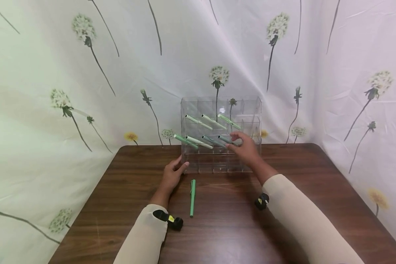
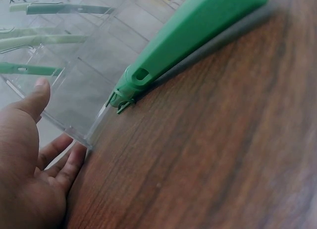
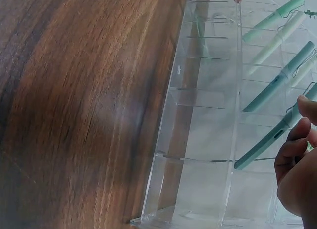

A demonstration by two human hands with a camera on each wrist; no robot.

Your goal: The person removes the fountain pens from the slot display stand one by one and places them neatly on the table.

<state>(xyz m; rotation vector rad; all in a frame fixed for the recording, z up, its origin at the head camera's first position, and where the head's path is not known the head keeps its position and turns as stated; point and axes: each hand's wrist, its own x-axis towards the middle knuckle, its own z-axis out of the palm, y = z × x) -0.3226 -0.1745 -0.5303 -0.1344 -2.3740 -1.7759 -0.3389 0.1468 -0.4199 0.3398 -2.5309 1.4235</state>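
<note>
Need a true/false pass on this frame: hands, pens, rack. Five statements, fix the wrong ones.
1. The right hand pinches a bluish-green pen. True.
2. A loose green pen lies on the table. True.
3. The left hand grips the loose green pen. False: it is at the lower left side of the rack.
4. The upper row of pens has five. False: it has three.
5. The rack is solid black. False: it is clear and see-through.
6. The lower row of pens has four. True.
</note>
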